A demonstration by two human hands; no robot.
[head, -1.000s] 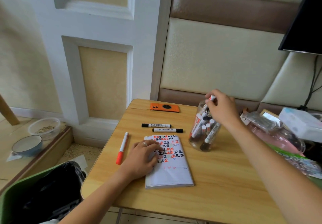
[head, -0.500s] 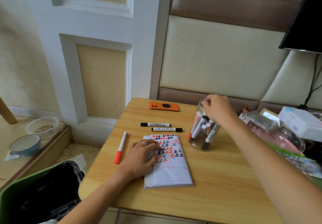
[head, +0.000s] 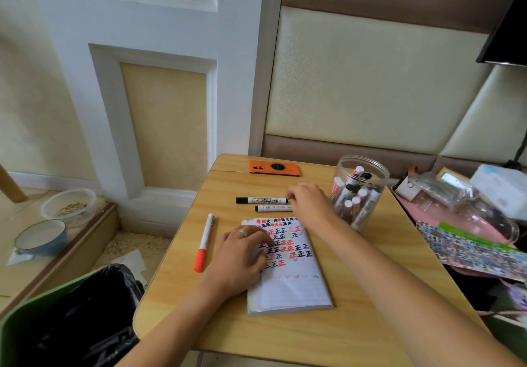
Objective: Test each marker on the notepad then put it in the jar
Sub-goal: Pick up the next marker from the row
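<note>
Table (head: pixel 356 304): light wood top, rounded corners, carrying all items listed below.

Bin (head: pixel 71 318): green, black liner, on the floor, well to the left of the left hand and below table level.

Notepad (head: pixel 288 284): white, lying flat, upper half covered in red and black test marks, a faint row of small marks lower down. The left hand presses on its left part; the right hand is just beyond its far right corner.

Jar (head: pixel 360 192): clear plastic, upright, lidless, just right of the right hand. Holds a cluster of markers standing on end, white and black caps uppermost.

Left hand (head: pixel 242 258): palm down, fingers extended and slightly bent, flat on the notepad's marked area. Ring on one finger. Holds nothing; it presses the pad only.

Right hand (head: pixel 309 204): back toward the camera, fingers bent down at the right ends of the two black markers. The fingertips touch the upper one's end; whether they have closed on either marker cannot be told, since the hand hides the ends.

Phone (head: pixel 274 167): orange, flat at the table's far edge, beyond the right hand.

Red marker (head: pixel 204 242): white barrel, red cap nearest the viewer, lying on the table just left of the left hand, apart from it.

Upper black marker (head: pixel 261 200): white barrel, black cap at left, lying crosswise, extending left from the right hand's fingertips.

Lower black marker (head: pixel 273 208): thinner, parallel and just nearer, between the upper one and the notepad, its right end under the right hand.
</note>
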